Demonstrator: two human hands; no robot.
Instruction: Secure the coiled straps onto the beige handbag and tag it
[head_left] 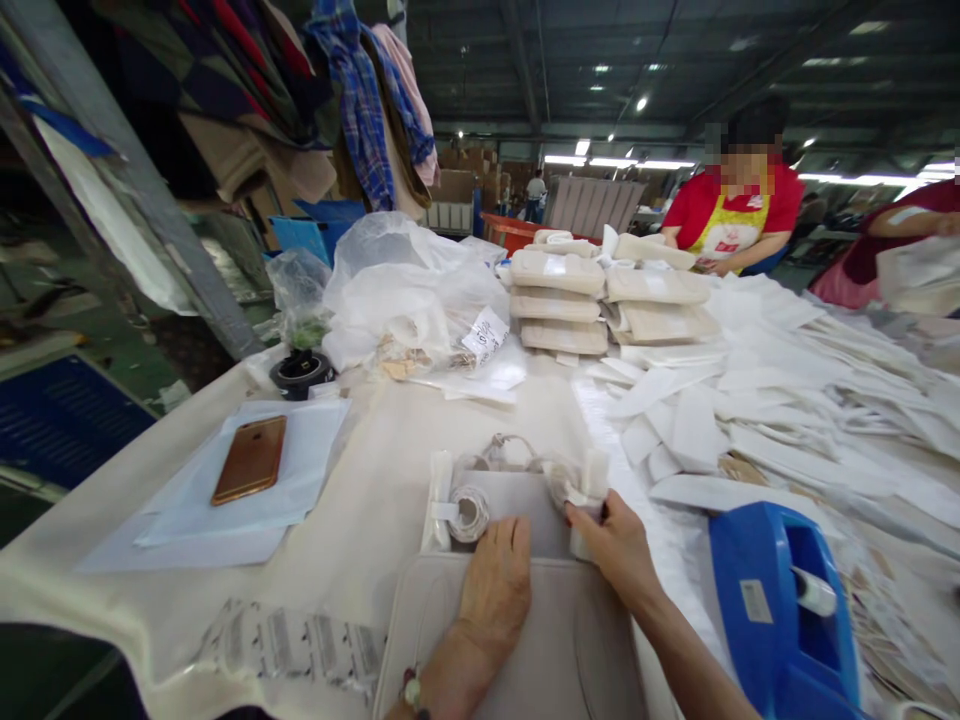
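A light beige-grey bag (525, 640) lies flat in front of me, its upper section spread away from me. My left hand (496, 580) rests over the middle of the bag, fingers bent and close together at the fold; the fingertips are partly hidden. Just left of them sits a rolled-up strap (470, 514), with a white wrapped strip (439, 500) beside it. At the bag's upper right, my right hand (619, 545) pinches a white wrapping strip (595, 480) next to a second coiled strap (559, 487). A thin cord handle (510, 445) arches at the far end.
A blue tape dispenser (780, 600) stands at right, near heaped white strips (810, 400). Stacked beige bags (559, 300) and clear plastic bags (412, 280) are behind. At left, a phone (250, 460) lies on pale sheets (315, 440). A person in red (731, 215) stands across the table.
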